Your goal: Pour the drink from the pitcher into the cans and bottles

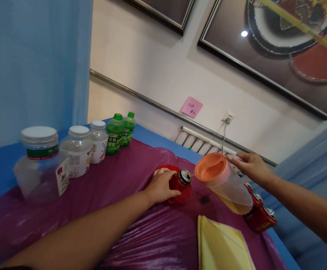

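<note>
My left hand (163,186) is wrapped round a red drink can (180,180), whose opened top faces up. The can stands in or over a red scalloped dish (183,197); its base is hidden. In my right hand (249,167) is the handle of a clear plastic pitcher (233,187) with an orange lid (210,167). The pitcher is tilted left, its spout close beside the can's top. Some yellowish liquid lies along its lower side. A thin stream seems to run between spout and can, though it is faint.
Lidded clear jars (41,176) and green bottles (115,135) line the table's left side. Several red cans (261,217) stand at the right, behind the pitcher. A folded yellow cloth (224,243) lies in front on the purple plastic cover (146,240). A radiator (200,139) is behind.
</note>
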`<action>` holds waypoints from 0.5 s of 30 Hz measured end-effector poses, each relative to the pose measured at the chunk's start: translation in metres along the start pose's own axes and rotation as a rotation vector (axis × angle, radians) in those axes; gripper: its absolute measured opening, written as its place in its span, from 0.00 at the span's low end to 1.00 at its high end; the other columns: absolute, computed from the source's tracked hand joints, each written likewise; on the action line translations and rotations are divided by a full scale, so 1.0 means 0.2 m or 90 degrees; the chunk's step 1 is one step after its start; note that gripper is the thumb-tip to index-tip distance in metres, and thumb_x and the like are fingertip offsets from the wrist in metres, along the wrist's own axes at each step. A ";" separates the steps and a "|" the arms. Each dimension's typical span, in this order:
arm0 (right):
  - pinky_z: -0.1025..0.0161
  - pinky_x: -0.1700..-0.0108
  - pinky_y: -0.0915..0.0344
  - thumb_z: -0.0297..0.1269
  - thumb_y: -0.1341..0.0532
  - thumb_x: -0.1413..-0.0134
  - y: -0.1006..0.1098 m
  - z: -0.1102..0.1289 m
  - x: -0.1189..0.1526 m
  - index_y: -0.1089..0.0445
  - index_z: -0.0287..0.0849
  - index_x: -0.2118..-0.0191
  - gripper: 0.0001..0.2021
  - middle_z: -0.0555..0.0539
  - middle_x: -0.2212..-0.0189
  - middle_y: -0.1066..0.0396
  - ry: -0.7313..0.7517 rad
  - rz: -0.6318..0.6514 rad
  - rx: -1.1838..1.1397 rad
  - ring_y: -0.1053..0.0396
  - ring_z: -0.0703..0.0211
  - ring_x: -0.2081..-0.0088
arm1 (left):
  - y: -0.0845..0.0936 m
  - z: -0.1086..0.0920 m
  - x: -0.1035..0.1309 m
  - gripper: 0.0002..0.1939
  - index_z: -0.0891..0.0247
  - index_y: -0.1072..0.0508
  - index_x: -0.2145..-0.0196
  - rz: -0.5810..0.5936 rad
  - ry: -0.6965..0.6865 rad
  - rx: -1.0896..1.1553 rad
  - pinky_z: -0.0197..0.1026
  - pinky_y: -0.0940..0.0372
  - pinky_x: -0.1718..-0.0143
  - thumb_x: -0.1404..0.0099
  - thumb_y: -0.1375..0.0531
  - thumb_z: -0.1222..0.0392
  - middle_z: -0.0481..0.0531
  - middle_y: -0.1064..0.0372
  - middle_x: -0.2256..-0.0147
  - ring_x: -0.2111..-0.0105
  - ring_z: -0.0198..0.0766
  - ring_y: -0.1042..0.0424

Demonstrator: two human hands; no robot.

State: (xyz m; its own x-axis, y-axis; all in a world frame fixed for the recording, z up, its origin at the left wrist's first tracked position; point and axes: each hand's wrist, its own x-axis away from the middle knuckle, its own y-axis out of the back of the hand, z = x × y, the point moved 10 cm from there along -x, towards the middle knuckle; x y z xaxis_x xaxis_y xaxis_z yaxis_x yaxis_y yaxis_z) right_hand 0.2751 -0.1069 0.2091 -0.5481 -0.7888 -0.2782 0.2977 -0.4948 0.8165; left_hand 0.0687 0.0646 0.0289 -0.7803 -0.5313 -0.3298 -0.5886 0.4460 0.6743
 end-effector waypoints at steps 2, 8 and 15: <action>0.64 0.77 0.54 0.70 0.37 0.53 0.00 0.00 0.00 0.47 0.46 0.81 0.32 0.56 0.82 0.55 -0.009 0.003 -0.005 0.53 0.66 0.78 | 0.00 0.00 0.00 0.40 0.55 0.27 0.44 0.002 -0.002 -0.001 0.53 0.41 0.40 0.54 0.26 0.44 0.57 0.29 0.46 0.44 0.56 0.33; 0.64 0.76 0.56 0.69 0.38 0.52 0.00 0.00 0.00 0.46 0.45 0.80 0.31 0.56 0.81 0.55 -0.013 -0.001 -0.003 0.54 0.66 0.78 | 0.00 0.00 0.00 0.39 0.55 0.26 0.44 0.000 -0.001 0.001 0.53 0.40 0.40 0.54 0.26 0.44 0.56 0.29 0.47 0.44 0.56 0.33; 0.64 0.76 0.55 0.69 0.38 0.52 0.00 0.01 0.01 0.43 0.45 0.80 0.31 0.56 0.82 0.53 -0.003 0.001 -0.002 0.53 0.65 0.78 | -0.01 0.00 0.00 0.40 0.56 0.27 0.43 0.010 0.004 0.002 0.53 0.41 0.39 0.53 0.27 0.44 0.58 0.30 0.46 0.43 0.56 0.34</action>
State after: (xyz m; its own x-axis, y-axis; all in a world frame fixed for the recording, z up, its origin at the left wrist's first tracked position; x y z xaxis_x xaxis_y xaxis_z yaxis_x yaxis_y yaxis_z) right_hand 0.2719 -0.1069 0.2098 -0.5510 -0.7879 -0.2749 0.3011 -0.4950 0.8151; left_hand 0.0696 0.0646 0.0279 -0.7880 -0.5288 -0.3154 -0.5771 0.4559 0.6776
